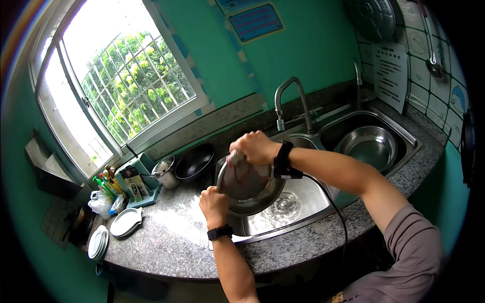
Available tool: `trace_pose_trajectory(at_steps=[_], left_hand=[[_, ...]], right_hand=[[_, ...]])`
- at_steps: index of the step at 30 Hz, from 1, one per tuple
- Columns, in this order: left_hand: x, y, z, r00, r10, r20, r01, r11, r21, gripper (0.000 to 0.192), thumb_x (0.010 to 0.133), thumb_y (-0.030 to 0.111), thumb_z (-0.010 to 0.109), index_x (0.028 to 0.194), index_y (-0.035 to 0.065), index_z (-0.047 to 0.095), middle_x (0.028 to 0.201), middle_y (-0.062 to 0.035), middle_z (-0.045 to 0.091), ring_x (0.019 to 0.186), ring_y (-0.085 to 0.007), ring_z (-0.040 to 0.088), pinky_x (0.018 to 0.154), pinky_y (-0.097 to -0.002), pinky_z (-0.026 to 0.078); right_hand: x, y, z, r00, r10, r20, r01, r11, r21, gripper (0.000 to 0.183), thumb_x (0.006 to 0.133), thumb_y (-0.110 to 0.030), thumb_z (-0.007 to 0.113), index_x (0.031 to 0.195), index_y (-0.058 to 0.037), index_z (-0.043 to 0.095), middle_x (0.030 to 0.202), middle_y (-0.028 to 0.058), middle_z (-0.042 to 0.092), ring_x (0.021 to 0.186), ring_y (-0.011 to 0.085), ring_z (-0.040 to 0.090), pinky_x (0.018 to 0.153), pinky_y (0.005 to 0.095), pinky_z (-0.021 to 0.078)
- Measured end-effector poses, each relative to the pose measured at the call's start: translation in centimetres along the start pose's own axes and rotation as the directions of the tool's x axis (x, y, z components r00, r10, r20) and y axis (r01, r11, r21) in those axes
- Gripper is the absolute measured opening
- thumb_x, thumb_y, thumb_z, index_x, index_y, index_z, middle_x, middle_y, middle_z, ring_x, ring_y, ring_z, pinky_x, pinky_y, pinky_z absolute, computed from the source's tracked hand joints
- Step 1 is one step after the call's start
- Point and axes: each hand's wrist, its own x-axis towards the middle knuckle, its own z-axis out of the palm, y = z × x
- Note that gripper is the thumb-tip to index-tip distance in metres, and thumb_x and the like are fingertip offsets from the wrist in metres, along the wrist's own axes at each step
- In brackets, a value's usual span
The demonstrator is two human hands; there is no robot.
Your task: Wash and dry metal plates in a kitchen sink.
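Note:
My left hand [214, 206] grips the near-left rim of a round metal basin [261, 202], which is tilted over the left sink bowl [307, 200]. A greyish, cloudy surface shows inside the basin; I cannot tell whether it is water or bare metal. At the basin's far side my right hand [253, 147] is closed on a limp, pale pinkish piece [235, 158]. Whether this is a cloth or food is unclear, and part of it is hidden under my fingers. Shallow water lies around the drain below.
A curved faucet [293, 85] stands behind the sink. Another metal basin [369, 142] sits in the right sink bowl. On the granite counter [170, 235] at left are a black wok [195, 163], a metal pot [166, 181], white dishes [125, 221] and stacked plates [97, 242].

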Motion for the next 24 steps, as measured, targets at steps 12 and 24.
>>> trace_pose_trajectory(at_steps=[12, 24], left_hand=[[1.1, -1.1, -1.2, 0.935, -0.268, -0.232, 0.127, 0.864, -0.487, 0.05, 0.087, 0.037, 0.052, 0.067, -0.0089, 0.059, 0.055, -0.0234, 0.054, 0.052, -0.0353, 0.056, 0.053, -0.0438, 0.039], [0.8, -0.3, -1.1, 0.965, -0.235, -0.119, 0.162, 0.886, -0.434, 0.045, 0.077, 0.04, 0.067, 0.088, -0.0036, 0.063, 0.07, -0.0128, 0.063, 0.069, -0.0291, 0.062, 0.064, -0.039, 0.047]], right_hand=[[0.3, 6.3, 2.1, 0.897, 0.429, -0.112, -0.218, 0.647, 0.73, 0.022, 0.074, -0.012, 0.068, 0.093, -0.0026, 0.064, 0.086, 0.0033, 0.065, 0.08, 0.0109, 0.058, 0.073, 0.0274, 0.0471], [-1.4, 3.8, 3.4, 0.824, 0.507, -0.253, -0.289, 0.761, 0.581, 0.017, 0.073, -0.013, 0.061, 0.088, -0.0057, 0.066, 0.082, 0.0143, 0.066, 0.08, 0.0264, 0.065, 0.07, 0.0344, 0.0494]])
